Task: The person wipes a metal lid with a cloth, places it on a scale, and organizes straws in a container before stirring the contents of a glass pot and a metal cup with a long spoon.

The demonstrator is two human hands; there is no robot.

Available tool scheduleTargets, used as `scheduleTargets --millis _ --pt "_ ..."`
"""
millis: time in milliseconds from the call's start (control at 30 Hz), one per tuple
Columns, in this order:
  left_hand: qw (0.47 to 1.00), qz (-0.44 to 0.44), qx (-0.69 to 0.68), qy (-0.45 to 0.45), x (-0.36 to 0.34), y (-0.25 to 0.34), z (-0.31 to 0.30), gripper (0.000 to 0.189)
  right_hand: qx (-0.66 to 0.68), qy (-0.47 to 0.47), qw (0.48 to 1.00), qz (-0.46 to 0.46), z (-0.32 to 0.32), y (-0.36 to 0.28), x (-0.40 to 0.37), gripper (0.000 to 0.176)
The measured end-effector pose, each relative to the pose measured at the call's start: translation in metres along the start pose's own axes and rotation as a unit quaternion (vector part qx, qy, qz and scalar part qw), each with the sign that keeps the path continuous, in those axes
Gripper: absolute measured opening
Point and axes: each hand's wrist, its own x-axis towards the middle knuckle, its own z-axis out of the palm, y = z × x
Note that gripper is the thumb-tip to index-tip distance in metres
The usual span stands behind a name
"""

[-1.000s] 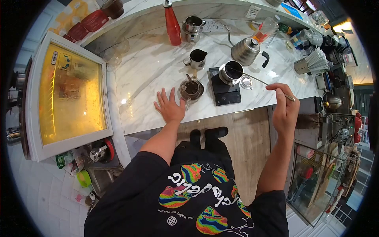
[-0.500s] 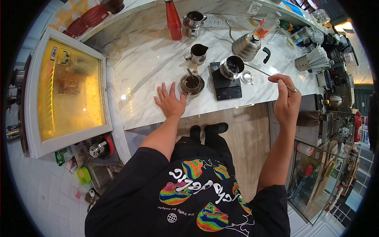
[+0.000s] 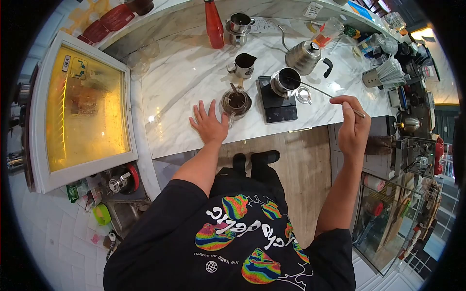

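Observation:
My right hand (image 3: 353,121) is closed around the upper end of a long thin metal bar spoon (image 3: 318,89). Its far end reaches into a metal coffee filter cup (image 3: 276,87) with dark contents, so the tip is hidden. That cup sits on a black scale (image 3: 281,113), and a small round metal lid (image 3: 303,95) lies beside it. My left hand (image 3: 210,125) rests flat on the marble counter (image 3: 177,97), fingers spread. Right by its fingertips stands a glass mug (image 3: 236,103) with a spoon in it and something dark inside.
Behind stand a small pitcher (image 3: 243,65), a stacked metal filter set (image 3: 239,29), a red bottle (image 3: 213,26) and a gooseneck kettle (image 3: 303,57). A holder of straws (image 3: 388,72) is at the right. A yellow-lit glass-door cabinet (image 3: 92,106) borders the left.
The bar spoon has shifted slightly in the filter cup, its angle a little different, with my right hand barely moving. My left hand stays where it was.

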Motion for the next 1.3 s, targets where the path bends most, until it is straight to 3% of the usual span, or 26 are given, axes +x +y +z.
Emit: scheduleTargets --millis 1300 --pt "1.000 -0.011 0.003 -0.020 0.001 0.002 -0.006 0.064 -0.003 0.020 1.000 -0.004 0.003 0.000 0.005 0.022"
